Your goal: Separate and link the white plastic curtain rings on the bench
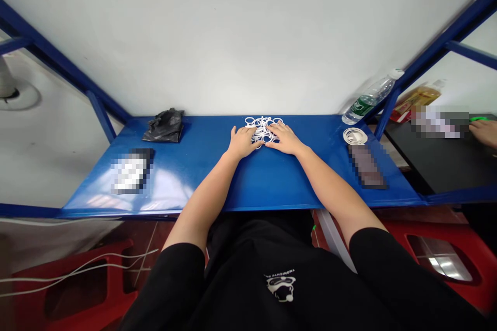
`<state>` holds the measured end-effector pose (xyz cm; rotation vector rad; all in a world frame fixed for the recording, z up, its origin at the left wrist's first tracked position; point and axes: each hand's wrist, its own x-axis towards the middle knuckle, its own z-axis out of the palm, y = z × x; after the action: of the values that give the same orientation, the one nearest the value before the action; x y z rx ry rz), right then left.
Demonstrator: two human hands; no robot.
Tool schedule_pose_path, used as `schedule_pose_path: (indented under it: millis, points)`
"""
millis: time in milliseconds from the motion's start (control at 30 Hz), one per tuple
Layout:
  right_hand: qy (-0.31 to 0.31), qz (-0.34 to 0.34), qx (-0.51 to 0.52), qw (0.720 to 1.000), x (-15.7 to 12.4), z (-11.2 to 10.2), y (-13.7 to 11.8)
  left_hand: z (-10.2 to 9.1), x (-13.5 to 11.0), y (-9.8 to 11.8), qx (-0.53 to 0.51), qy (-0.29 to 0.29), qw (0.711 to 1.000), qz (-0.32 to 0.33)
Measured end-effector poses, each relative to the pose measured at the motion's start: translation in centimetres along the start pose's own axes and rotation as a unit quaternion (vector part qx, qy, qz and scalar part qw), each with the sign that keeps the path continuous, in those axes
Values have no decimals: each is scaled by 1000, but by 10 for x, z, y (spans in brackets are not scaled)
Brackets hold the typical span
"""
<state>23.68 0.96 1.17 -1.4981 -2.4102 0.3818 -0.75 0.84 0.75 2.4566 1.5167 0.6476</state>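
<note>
Resting open and unclenched, the left hand [243, 142] and right hand [281, 138] lie on a tangled pile of white plastic loops [263, 129] under and beyond the fingers, atop a blue metal bench [264, 181], with a coiled white cable [354, 136] right of the right fingers and a crumpled black plastic bag [165, 126] farther off, left of the left fingers.
</note>
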Motion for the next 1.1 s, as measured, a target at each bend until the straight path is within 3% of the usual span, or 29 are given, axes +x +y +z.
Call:
schedule_pose_path:
  millis: [267,633,900,1100]
  points:
    - [50,-15,18,998,1,5,5,-6,0,0,29,36,999,-11]
    - [62,-18,40,997,3,3,5,-8,2,0,33,34,999,9]
    - [148,-11,52,988,1,-5,1,-12,3,1,-33,84,996,12]
    - [167,-42,60,983,-4,-9,-8,-13,3,10,-46,75,992,89]
